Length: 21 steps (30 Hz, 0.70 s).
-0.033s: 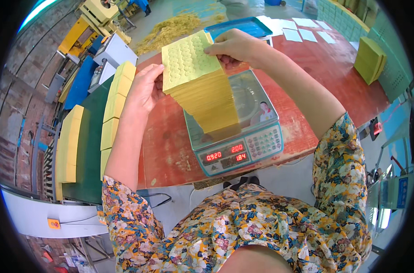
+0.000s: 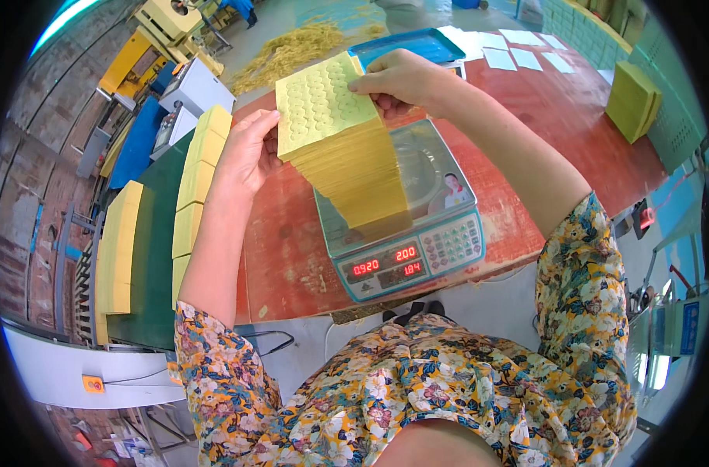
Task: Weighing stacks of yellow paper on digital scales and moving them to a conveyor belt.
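Note:
A tall stack of yellow paper point(image 2: 353, 167) stands on the clear-covered plate of a digital scale point(image 2: 410, 253), leaning slightly. Rows of scalloped round marks are pressed into its top sheet. Near the stack's top left edge, my left hand point(image 2: 249, 152) grips its side, thumb at the upper corner and fingers curled partly out of sight. On the opposite side my right hand point(image 2: 401, 82) pinches the upper right edge, its thumb on the top and its other fingers bent below. Red digits glow on the scale's display, beside a keypad.
The scale rests on a worn red table point(image 2: 280, 268). Behind it lie a blue tray point(image 2: 409, 48) and several pale sheets point(image 2: 526, 58). Another yellow stack point(image 2: 633, 101) stands far right. At left, yellow paper blocks point(image 2: 189, 206) line a green surface point(image 2: 153, 257).

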Available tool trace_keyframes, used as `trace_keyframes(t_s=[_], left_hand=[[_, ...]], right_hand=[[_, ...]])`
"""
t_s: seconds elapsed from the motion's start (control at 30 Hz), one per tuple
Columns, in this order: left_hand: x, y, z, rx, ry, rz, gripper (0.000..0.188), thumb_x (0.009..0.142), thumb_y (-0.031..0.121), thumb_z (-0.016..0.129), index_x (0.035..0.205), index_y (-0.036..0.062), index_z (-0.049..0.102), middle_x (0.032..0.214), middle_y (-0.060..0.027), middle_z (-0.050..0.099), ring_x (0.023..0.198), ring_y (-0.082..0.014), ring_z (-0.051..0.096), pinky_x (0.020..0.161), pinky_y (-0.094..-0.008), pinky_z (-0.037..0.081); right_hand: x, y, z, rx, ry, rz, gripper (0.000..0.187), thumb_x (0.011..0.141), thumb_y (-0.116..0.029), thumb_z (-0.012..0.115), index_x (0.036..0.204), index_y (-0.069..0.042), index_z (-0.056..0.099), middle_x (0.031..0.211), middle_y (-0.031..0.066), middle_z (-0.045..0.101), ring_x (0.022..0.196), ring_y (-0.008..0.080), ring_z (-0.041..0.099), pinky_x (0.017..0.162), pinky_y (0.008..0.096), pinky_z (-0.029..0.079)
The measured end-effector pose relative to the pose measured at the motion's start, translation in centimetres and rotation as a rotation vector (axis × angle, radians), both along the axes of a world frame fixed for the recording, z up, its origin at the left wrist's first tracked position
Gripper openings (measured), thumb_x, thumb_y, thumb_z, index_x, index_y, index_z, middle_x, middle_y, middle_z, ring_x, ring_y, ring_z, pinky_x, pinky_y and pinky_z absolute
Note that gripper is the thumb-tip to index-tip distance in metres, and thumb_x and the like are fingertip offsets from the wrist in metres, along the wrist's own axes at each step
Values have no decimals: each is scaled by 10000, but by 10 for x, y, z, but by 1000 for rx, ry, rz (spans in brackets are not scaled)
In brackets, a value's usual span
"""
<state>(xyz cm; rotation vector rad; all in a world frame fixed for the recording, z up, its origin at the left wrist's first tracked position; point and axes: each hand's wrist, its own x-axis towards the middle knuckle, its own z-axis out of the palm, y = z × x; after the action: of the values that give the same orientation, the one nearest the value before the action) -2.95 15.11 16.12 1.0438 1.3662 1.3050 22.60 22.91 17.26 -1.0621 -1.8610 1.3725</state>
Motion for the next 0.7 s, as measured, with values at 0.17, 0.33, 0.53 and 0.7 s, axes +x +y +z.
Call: trace_keyframes(t_s=[0.17,0.33,0.53,0.7], left_hand=[[0,2,1,23,58,-14,145,978,222,581,859,141,602,747,40,617,621,-64,552,501,-248,387],[0,6,-4,74,99,-17,153,981,222,581,857,134,593,726,40,609,601,-55,534,496,-236,383],[7,1,1,62,63,11,145,980,210,589,863,125,590,730,33,615,594,-58,533,491,-231,383],[9,-2,4,65,68,30,152,977,218,593,859,122,590,717,36,607,586,-58,530,489,-234,385]], right_hand=[[1,1,-4,38,11,-32,343,884,-326,708,768,-5,677,646,33,613,536,103,581,479,231,468],[-3,0,-15,196,95,-87,340,894,-291,693,755,17,662,637,61,629,533,121,608,497,261,502],[-2,-7,-21,419,-13,-184,332,814,-308,700,820,24,709,681,142,697,605,201,697,656,316,562],[-2,-7,-20,345,31,-161,300,811,-287,687,809,12,711,699,134,699,601,179,686,621,316,558]])
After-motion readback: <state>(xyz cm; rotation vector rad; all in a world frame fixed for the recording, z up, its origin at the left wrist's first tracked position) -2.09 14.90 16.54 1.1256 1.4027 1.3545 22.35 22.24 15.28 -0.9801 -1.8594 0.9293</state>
